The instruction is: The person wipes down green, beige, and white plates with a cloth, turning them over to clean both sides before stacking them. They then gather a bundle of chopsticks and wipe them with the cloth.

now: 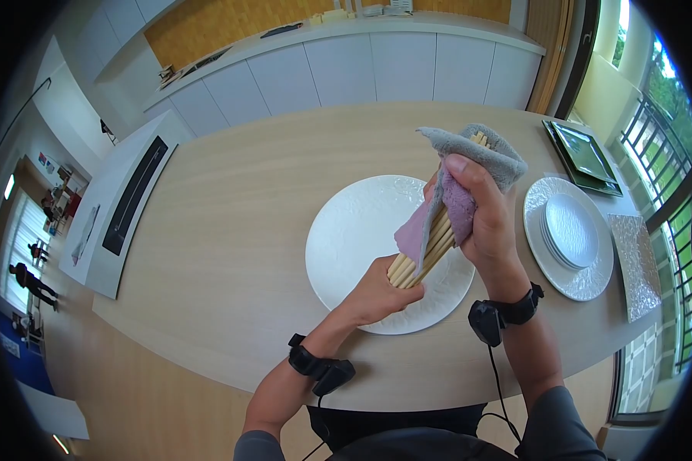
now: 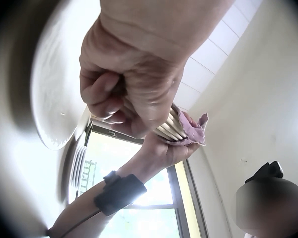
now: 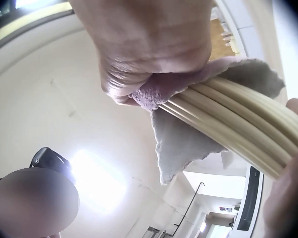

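Observation:
A bundle of pale chopsticks [image 1: 440, 240] slants up over a large white plate [image 1: 346, 223]. Low on the bundle, my left hand [image 1: 378, 293] grips the ends with curled fingers. Higher up, my right hand [image 1: 488, 219] holds a cloth [image 1: 473, 150], grey on one side and purple on the other, wrapped around the chopsticks. Their upper tips poke out of the cloth's grey fold. In the right wrist view the chopsticks [image 3: 238, 111] run from the cloth toward the left hand, and a grey cloth corner [image 3: 181, 144] hangs below them.
Right of the large plate, small white plates [image 1: 569, 230] are stacked on an oval white plate [image 1: 537, 265]. Behind them lie dark green square plates [image 1: 584, 154], with a silvery textured tray [image 1: 634, 265] at the table's right edge. A white panel with a black slot [image 1: 134, 196] stands at left.

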The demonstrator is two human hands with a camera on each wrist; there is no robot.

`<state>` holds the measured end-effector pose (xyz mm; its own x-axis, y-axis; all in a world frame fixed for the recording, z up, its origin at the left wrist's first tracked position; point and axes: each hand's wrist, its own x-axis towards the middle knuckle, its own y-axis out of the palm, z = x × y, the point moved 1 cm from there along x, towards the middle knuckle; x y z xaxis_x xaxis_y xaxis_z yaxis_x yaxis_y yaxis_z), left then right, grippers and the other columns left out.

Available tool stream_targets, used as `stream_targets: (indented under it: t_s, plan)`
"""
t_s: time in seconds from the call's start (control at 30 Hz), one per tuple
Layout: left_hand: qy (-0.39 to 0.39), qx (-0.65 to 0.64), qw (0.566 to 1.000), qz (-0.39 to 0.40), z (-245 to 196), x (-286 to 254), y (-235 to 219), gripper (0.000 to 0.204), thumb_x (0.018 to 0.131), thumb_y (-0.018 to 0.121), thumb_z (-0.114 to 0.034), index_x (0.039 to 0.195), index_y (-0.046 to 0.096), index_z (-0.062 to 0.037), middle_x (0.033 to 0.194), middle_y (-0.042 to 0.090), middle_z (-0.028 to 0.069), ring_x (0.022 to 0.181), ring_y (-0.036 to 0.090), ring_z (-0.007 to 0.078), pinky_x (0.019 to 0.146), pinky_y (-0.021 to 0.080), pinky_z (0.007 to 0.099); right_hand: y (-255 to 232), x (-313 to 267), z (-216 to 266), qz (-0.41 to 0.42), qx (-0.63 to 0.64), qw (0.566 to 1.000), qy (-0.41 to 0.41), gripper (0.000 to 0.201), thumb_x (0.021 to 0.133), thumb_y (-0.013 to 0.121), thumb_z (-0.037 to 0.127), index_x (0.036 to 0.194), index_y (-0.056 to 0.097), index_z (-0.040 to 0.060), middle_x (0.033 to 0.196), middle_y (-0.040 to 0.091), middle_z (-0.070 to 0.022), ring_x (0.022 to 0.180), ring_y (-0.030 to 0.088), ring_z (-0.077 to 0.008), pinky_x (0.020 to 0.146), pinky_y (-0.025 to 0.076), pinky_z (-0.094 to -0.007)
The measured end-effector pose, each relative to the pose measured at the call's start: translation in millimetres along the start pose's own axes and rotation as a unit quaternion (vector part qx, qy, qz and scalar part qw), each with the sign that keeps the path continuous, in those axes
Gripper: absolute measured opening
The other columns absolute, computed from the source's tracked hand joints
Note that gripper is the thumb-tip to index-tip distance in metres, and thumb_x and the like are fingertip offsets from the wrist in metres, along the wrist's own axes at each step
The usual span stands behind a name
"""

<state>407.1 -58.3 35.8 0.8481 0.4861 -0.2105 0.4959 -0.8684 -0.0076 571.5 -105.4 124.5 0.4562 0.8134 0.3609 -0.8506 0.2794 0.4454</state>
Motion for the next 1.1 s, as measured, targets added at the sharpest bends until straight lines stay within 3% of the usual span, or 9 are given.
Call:
stream_targets:
  t_s: [0.17, 0.23, 0.37, 0.57, 0.67, 0.87, 0.97, 1.07, 1.1]
  plan:
    - [0.047, 0.052, 0.994, -0.078, 7, 3, 4, 0.026, 0.084, 0.072, -0.014, 0.101, 0.06, 0.0011, 0.079, 0.062, 0.0024, 0.069, 0.058, 0.0104, 0.064, 0.051, 0.0282, 5, 0, -3, -0.036, -0.016, 0.999, -0.026, 0.02, 0.089, 0.071, 0.016, 0.099, 0.066, 0.0005, 0.084, 0.062, -0.0028, 0.072, 0.061, -0.009, 0.062, 0.052, -0.025]
    - [0.103, 0.072, 0.984, -0.128, 10, 5, 6, 0.034, 0.083, 0.073, -0.013, 0.11, 0.062, 0.0041, 0.084, 0.065, 0.0053, 0.074, 0.06, 0.0118, 0.068, 0.052, 0.0298, 5, 0, -3, -0.04, -0.022, 0.998, -0.033, 0.02, 0.089, 0.072, 0.016, 0.099, 0.066, 0.0006, 0.084, 0.062, -0.0028, 0.072, 0.061, -0.0088, 0.062, 0.052, -0.0249]
    - [0.109, 0.091, 0.975, -0.172, 11, 6, 10, 0.026, 0.086, 0.072, -0.015, 0.103, 0.062, 0.002, 0.083, 0.063, 0.0015, 0.076, 0.055, 0.0071, 0.069, 0.048, 0.0265, 8, 1, -5, -0.068, -0.018, 0.997, -0.043, 0.018, 0.089, 0.073, 0.016, 0.098, 0.066, 0.0015, 0.084, 0.062, -0.0023, 0.072, 0.06, -0.0084, 0.063, 0.052, -0.0245]
    - [0.124, 0.113, 0.959, -0.227, 10, 6, 13, 0.031, 0.086, 0.071, -0.012, 0.112, 0.063, 0.0026, 0.085, 0.064, 0.0037, 0.077, 0.056, 0.008, 0.07, 0.05, 0.0277, 7, 1, -6, -0.069, -0.03, 0.996, -0.052, 0.017, 0.09, 0.073, 0.015, 0.097, 0.066, 0.0016, 0.082, 0.061, -0.0017, 0.07, 0.059, -0.008, 0.062, 0.051, -0.0239]
    - [0.124, 0.116, 0.961, -0.217, 8, 4, 12, 0.028, 0.087, 0.072, -0.014, 0.108, 0.063, 0.0022, 0.083, 0.064, 0.0028, 0.075, 0.056, 0.0077, 0.068, 0.049, 0.0272, 4, 0, -3, -0.056, -0.02, 0.997, -0.043, 0.018, 0.089, 0.073, 0.015, 0.097, 0.066, 0.0009, 0.081, 0.061, -0.0019, 0.068, 0.059, -0.0081, 0.06, 0.051, -0.0236]
    - [0.101, 0.078, 0.988, -0.092, 4, 1, 6, 0.026, 0.086, 0.071, -0.014, 0.103, 0.06, 0.0034, 0.081, 0.062, 0.0043, 0.072, 0.056, 0.0101, 0.067, 0.05, 0.0296, 4, -2, 3, -0.026, -0.018, 0.999, -0.027, 0.023, 0.087, 0.074, 0.017, 0.099, 0.067, -0.0007, 0.081, 0.062, -0.0026, 0.068, 0.059, -0.0086, 0.06, 0.05, -0.0243]
    - [0.038, 0.028, 0.998, -0.036, 4, 0, 3, 0.023, 0.088, 0.071, -0.015, 0.101, 0.06, -0.0002, 0.079, 0.06, 0.0015, 0.069, 0.056, 0.0084, 0.061, 0.048, 0.0275, 5, -1, 4, -0.02, -0.019, 0.999, -0.022, 0.024, 0.086, 0.075, 0.018, 0.1, 0.067, -0.0006, 0.083, 0.062, -0.0027, 0.07, 0.06, -0.0088, 0.061, 0.051, -0.0245]
    - [0.0, -0.025, 1.0, 0.015, 4, -1, 3, 0.021, 0.087, 0.072, -0.014, 0.096, 0.058, -0.0031, 0.074, 0.056, 0.0005, 0.061, 0.052, 0.007, 0.052, 0.043, 0.0253, 5, -1, 7, -0.009, -0.022, 0.999, -0.021, 0.026, 0.086, 0.076, 0.019, 0.101, 0.067, -0.0003, 0.085, 0.063, -0.0029, 0.073, 0.061, -0.009, 0.064, 0.051, -0.0242]
    - [-0.005, -0.052, 0.998, 0.027, 4, -3, 3, 0.02, 0.087, 0.074, -0.015, 0.092, 0.057, -0.0055, 0.07, 0.052, -0.0017, 0.055, 0.046, 0.0059, 0.048, 0.037, 0.0243, 6, -1, 8, 0.0, -0.024, 1.0, -0.019, 0.028, 0.085, 0.077, 0.02, 0.102, 0.067, -0.0001, 0.086, 0.064, -0.0031, 0.075, 0.062, -0.0092, 0.065, 0.052, -0.0241]
